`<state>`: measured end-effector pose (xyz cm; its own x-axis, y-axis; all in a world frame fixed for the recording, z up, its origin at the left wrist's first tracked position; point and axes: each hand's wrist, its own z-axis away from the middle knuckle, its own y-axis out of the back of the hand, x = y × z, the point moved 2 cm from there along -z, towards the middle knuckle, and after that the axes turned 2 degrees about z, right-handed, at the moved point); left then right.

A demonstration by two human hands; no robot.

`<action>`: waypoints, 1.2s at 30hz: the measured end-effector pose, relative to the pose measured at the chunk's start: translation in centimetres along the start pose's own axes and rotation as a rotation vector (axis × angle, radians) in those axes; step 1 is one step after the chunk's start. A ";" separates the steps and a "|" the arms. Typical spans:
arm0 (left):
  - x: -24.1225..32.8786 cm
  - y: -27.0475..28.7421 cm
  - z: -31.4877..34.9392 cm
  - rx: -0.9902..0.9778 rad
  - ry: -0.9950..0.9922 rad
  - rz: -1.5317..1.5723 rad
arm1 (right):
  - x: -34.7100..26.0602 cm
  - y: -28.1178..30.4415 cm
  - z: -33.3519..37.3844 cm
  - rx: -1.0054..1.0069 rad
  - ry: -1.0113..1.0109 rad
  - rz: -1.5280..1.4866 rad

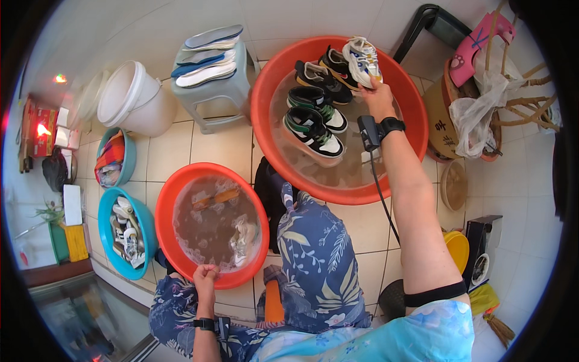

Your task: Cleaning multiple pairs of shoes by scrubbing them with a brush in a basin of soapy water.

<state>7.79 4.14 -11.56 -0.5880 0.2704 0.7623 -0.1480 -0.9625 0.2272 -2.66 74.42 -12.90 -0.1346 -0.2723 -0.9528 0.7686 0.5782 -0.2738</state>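
My right hand [379, 99] is closed on a white sneaker [363, 62] at the far right rim of a large red tub [264, 139] of murky water. Left of that sneaker in the tub are a black sneaker [339, 65], another dark shoe [324, 81] and two green, black and white high-tops, a rear one [319, 110] and a front one [313, 134]. My left hand [206, 274], its fingers curled together with nothing seen in them, is at the near rim of a smaller red basin [164, 202]. In its cloudy, sudsy water are a pale shoe [242, 242] and a brown wooden-looking brush [216, 199].
Insoles [206, 65] lie on a grey stool [211, 102] at the back. White buckets [136, 99] stand left of it. A blue basin [108, 208] holds shoes; a teal basin [128, 157] holds cloth. A potted plant [437, 114] borders the tub's right side.
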 end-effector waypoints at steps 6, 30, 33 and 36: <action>-0.6 -1.3 -0.6 -0.048 0.056 -0.043 | -0.7 7.4 -0.8 0.284 -0.092 -0.142; -0.8 -6.6 -2.4 -0.288 0.199 -0.158 | 3.2 10.9 -4.2 0.276 -0.169 -0.328; 0.5 -6.9 -2.7 -0.290 0.107 -0.177 | 1.9 10.3 -3.2 0.188 -0.088 -0.353; 4.0 -9.0 -3.0 -0.249 0.013 -0.073 | -1.3 6.6 0.3 -0.095 -0.041 -0.361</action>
<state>4.41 13.83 -12.41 -0.5787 0.3407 0.7409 -0.3810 -0.9162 0.1237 2.80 78.36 -13.48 -0.3595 -0.5013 -0.7871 0.6145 0.5076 -0.6040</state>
